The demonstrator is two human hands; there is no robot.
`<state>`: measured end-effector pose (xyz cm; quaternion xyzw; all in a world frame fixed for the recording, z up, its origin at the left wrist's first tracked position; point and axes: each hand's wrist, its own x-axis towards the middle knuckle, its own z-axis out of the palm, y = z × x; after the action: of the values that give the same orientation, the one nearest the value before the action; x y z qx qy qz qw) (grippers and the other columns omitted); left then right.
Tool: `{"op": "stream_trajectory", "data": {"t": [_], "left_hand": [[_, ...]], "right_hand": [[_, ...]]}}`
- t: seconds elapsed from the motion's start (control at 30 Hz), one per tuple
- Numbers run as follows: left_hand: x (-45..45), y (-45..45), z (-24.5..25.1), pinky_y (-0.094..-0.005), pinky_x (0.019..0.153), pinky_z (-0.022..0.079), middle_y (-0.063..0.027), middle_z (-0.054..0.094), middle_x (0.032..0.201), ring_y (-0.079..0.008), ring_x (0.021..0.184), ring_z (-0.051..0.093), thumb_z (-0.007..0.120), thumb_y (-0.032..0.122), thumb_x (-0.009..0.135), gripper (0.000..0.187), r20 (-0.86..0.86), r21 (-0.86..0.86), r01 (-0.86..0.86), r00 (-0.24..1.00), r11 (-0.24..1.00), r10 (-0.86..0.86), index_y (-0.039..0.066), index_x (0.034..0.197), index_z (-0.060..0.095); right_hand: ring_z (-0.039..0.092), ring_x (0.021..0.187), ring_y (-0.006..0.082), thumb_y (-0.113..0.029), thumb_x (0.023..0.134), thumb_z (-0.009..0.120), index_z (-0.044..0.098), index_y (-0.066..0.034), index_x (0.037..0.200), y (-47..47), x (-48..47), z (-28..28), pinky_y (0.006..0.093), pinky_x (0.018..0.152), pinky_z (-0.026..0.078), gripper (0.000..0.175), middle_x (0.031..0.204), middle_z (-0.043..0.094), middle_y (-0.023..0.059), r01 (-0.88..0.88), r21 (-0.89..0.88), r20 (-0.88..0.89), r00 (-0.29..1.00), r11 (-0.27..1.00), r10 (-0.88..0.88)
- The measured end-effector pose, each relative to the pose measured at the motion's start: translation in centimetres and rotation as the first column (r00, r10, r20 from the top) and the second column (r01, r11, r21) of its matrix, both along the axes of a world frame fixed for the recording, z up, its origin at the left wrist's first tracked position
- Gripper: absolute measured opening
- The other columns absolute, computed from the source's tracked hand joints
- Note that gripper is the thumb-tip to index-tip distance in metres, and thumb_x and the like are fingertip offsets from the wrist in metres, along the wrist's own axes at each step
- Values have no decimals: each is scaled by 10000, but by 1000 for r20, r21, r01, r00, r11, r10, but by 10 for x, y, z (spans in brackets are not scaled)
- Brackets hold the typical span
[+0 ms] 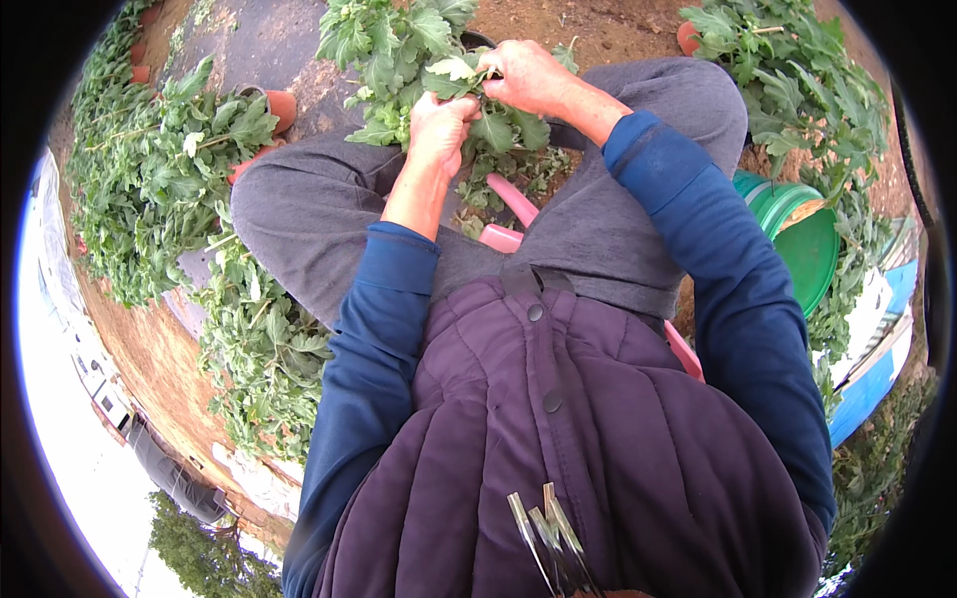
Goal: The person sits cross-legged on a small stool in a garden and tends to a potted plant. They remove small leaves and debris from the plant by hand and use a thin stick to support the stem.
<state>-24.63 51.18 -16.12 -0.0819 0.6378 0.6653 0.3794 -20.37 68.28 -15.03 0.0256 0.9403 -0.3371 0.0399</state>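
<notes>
A leafy green potted plant (400, 63), with lobed leaves like a chrysanthemum's, stands in front of my bent knees. My left hand (439, 127) closes on its foliage from the near side, thumb towards the right hand. Just right of it and slightly farther off, my right hand (527, 78) pinches the same leafy growth between thumb and fingers. The exact stem held is hidden by fingers and leaves. Behind the right hand shows part of a dark pot rim (478, 39). Loose leafy pieces (486, 190) lie below the hands, between my legs.
Pink plastic parts (501, 238), perhaps of a seat, show between my legs. To the left are dense potted plants (149, 179) and a tipped terracotta-coloured pot (280, 111). A green bucket (811, 258) lies tilted by my right knee, below more plants (800, 82). Shiny strips (549, 534) stick up before my vest.
</notes>
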Motion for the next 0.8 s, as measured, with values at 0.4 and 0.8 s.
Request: {"op": "stream_trajectory", "data": {"t": [0.4,0.8], "left_hand": [[16,7,7,-282,783,531,-65,662,991,-119,843,634,737,52,777,452,-546,-402,114,767,909,-338,5,1176,529],[24,2,5,-318,696,543,-121,716,879,-173,717,692,771,129,809,298,-701,-486,-79,630,871,-334,3,997,577]], "right_hand": [[677,782,374,-144,764,650,713,-72,981,-2,1,-3,463,711,536,237,799,666,221,-21,0,-75,997,1000,21],[657,519,296,-129,807,635,700,-52,974,-2,3,2,415,611,556,195,698,665,188,-8,-71,-41,999,997,5]]}}
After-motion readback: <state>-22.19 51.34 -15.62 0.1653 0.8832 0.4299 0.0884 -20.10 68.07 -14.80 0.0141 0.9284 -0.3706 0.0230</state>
